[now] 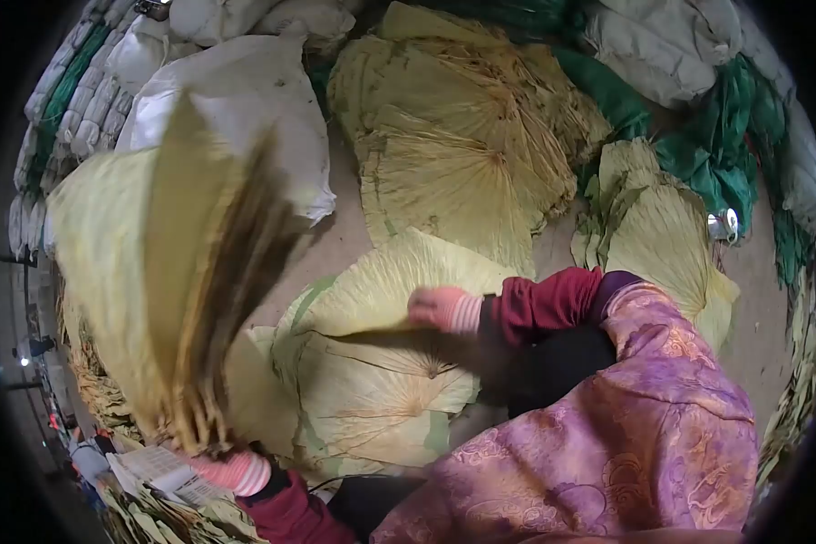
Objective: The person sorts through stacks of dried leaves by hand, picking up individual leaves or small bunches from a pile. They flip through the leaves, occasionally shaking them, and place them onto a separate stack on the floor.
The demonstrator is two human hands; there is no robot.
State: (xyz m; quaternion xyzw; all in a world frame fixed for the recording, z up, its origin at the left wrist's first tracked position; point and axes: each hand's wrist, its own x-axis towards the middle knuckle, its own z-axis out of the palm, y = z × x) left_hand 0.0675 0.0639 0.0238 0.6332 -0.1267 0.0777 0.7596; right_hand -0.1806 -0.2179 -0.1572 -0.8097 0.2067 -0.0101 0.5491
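Observation:
My left hand [231, 471], in a pink glove with a striped cuff, is closed around the gathered stem ends of a bundle of dried lotus leaves [186, 263]. The bundle stands raised and fanned out at the left, its brown inner folds blurred. My right hand [442, 308], gloved alike, is closed at the edge of a pale dried lotus leaf [417, 263]; its fingertips are partly hidden. Under that edge lies a dark gap. Below it, another flat leaf [372, 385] with veins spreading from its centre lies on the pile before me.
A larger heap of brownish leaves [462, 136] lies at the back, and a smaller stack [657, 236] at the right. White sacks [236, 91] and green cloth [716, 154] border the floor. Printed paper [159, 473] lies at lower left. A purple patterned garment [607, 435] covers the lower right.

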